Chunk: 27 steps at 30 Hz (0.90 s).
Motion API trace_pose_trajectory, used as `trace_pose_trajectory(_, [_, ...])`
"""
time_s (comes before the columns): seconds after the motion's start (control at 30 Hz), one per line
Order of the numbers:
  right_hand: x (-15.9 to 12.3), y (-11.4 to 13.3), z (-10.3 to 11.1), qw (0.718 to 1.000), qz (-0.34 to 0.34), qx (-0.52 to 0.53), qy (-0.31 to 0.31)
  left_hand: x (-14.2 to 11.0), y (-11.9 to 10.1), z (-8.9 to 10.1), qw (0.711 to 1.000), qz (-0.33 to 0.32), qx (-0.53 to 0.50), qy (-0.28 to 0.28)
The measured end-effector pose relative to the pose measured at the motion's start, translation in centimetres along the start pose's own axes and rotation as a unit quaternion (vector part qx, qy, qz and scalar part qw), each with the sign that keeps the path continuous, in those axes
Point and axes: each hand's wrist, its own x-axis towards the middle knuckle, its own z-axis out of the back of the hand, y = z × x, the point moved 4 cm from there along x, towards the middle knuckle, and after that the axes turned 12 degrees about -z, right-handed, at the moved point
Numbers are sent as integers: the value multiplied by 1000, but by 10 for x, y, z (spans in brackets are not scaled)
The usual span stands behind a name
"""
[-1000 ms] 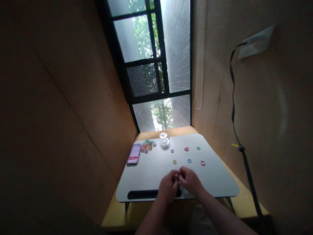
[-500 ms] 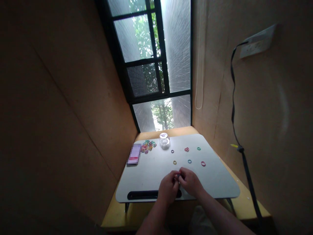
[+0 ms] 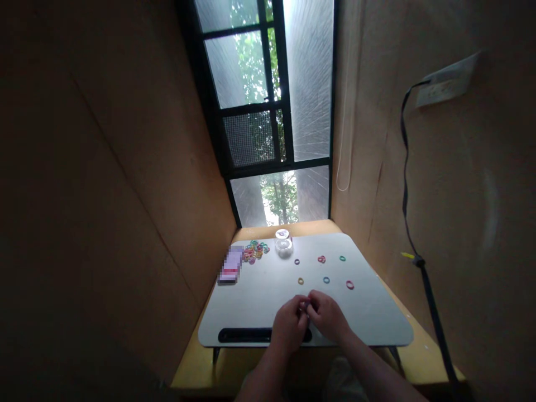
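My left hand (image 3: pixel 288 322) and my right hand (image 3: pixel 329 316) meet over the near middle of a white lap table (image 3: pixel 243 304). Both are closed, fingertips pinched together on a small purplish hair tie (image 3: pixel 307 305), mostly hidden by the fingers. Just beyond them lie separate small hair ties: a yellow one (image 3: pixel 300 281), a blue one (image 3: pixel 326 280) and a pinkish-red one (image 3: pixel 350 285). Farther back are a dark purple one (image 3: pixel 297 261), a red cluster (image 3: pixel 321 259) and a green one (image 3: pixel 342 258).
A pile of coloured hair ties (image 3: pixel 255 251) lies at the back left, beside a phone (image 3: pixel 231 265). A clear round container (image 3: pixel 283 248) stands near the back edge, with a white lid (image 3: pixel 282 234) behind it. Along the front edge runs a black slot (image 3: pixel 245 335). Walls close in both sides.
The camera view has shifted slightly. Both hands stay together in nearly the same place, still pinching the small tie; the things on the table have not moved.
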Motion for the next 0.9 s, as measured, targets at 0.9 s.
trace_pose_trajectory(0.9, [-2, 5, 2, 1000, 6, -4, 1, -1, -1, 1, 1000, 17, 13, -6])
